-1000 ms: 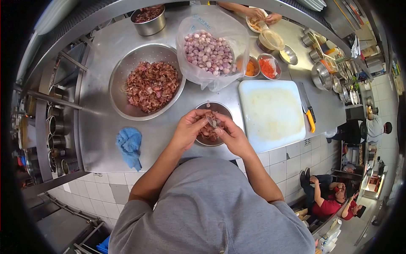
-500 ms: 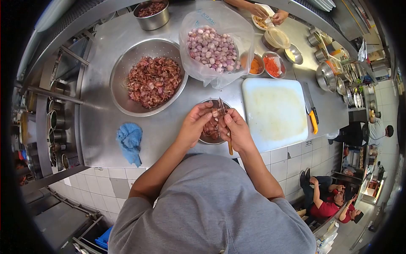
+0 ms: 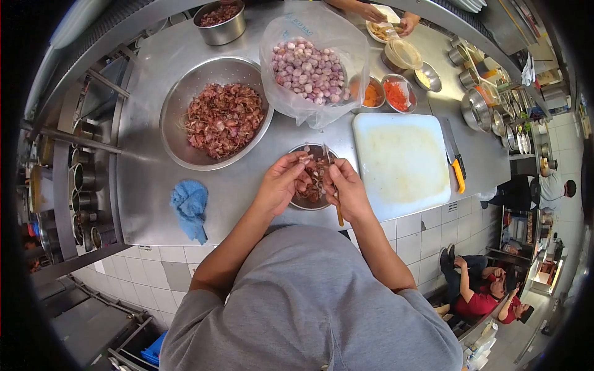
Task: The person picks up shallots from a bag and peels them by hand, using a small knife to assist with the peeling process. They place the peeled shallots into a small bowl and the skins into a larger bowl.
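Note:
My left hand (image 3: 282,180) pinches a small shallot (image 3: 304,159) between thumb and fingertips. My right hand (image 3: 348,188) is closed around a small knife (image 3: 339,215), its handle pointing down toward me and its blade up, just right of the shallot. Both hands are over a small metal bowl (image 3: 309,206) holding reddish-brown shallot skins (image 3: 313,188). Left of it, a large perforated metal colander (image 3: 176,151) is heaped with unpeeled shallots (image 3: 224,120). Peeled shallots (image 3: 308,71) fill a clear plastic bag (image 3: 312,115) beyond my hands.
A white cutting board (image 3: 402,164) lies to the right, with a yellow-handled knife (image 3: 458,167) beside it. A blue cloth (image 3: 189,207) lies at left. Bowls of cut orange vegetables (image 3: 397,96) stand behind the board. Another person's hands (image 3: 405,25) work at the far side.
My left hand has drawn slightly left from the knife blade, with the shallot in its fingertips. More of the bowl's contents shows between my hands.

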Action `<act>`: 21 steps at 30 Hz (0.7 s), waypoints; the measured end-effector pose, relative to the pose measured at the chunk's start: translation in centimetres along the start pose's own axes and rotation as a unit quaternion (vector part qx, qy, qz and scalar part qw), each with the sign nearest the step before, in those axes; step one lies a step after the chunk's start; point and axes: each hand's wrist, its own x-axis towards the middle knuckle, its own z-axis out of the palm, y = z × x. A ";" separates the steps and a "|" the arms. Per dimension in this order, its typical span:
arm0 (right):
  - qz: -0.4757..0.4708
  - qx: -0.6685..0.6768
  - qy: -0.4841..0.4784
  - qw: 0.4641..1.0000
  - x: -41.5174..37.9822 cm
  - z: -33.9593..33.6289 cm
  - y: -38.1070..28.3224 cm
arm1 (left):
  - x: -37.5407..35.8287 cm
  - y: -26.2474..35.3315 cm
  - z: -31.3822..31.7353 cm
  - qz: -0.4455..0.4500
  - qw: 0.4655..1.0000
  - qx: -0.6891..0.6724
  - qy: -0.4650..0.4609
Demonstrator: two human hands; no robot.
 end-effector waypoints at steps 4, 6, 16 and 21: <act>-0.010 -0.132 -0.056 0.990 -1.0 -0.1 0.0 | 0.0 -0.5 -0.6 -0.010 0.998 -0.062 0.008; -0.006 -0.186 -0.077 0.980 -1.3 0.1 0.0 | 0.0 -0.4 -0.6 -0.016 0.997 -0.074 0.000; -0.092 -0.306 -0.095 0.943 -0.9 -0.6 0.6 | -0.8 0.4 -0.1 0.025 0.992 0.120 -0.042; -0.137 -0.300 -0.126 0.936 -0.3 -1.2 1.2 | -1.0 0.5 0.3 0.015 0.984 0.172 -0.048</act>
